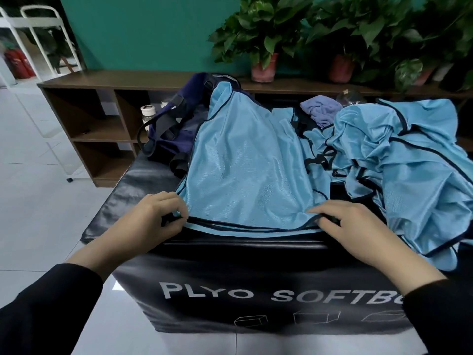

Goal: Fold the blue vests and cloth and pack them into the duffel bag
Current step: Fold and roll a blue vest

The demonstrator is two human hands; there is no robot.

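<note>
A light blue mesh vest (245, 170) with dark trim lies spread on the black padded box (230, 278), its far end draped over the navy duffel bag (174, 129). My left hand (156, 216) pinches the vest's near left hem corner. My right hand (350, 224) pinches the near right hem corner. More blue vests (399, 160) lie in a crumpled heap on the right. A small lavender cloth (322, 110) sits bunched behind that heap.
A brown low shelf (102, 108) runs along the green wall, with potted plants (263, 47) on top and a white-capped bottle (147, 114) inside. A white rack (38, 34) stands at far left. White tiled floor surrounds the box.
</note>
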